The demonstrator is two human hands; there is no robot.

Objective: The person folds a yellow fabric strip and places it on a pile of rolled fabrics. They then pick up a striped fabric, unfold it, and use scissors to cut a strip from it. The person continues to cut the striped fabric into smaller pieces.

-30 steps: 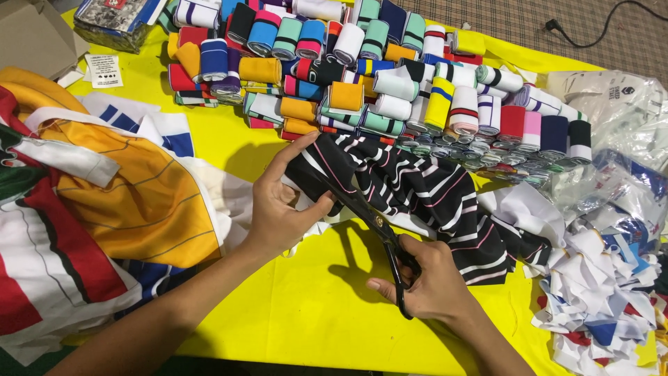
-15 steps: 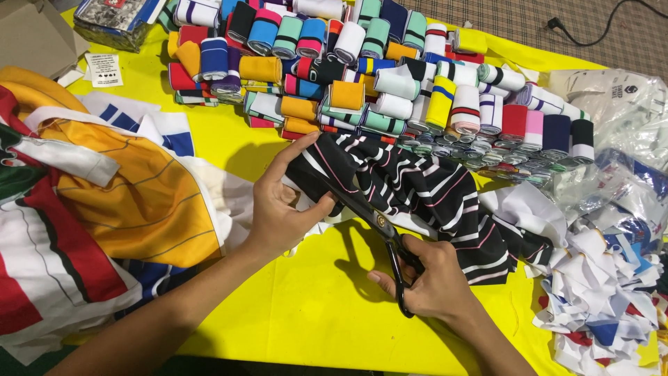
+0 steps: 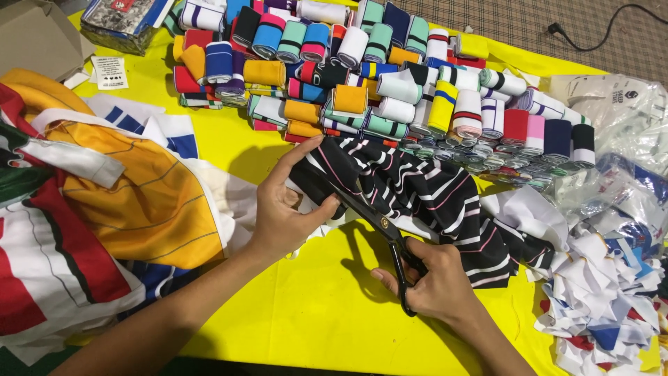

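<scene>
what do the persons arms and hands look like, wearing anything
Both forearms are bare right to the bottom edge of the picture, with no sleeves in view. The left hand and right hand wear no gloves, and no rings, watch or bracelet can be seen. Fingernails look short and plain.

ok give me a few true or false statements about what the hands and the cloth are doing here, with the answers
1. The right hand holds black scissors. True.
2. The left hand grips the black striped fabric. True.
3. The scissors are cutting the orange cloth. False: the blades are at the black striped fabric; the orange cloth lies off to the left.
4. The table cover is blue. False: it is yellow.
5. Rolled fabric bands lie beyond the hands. True.
</scene>
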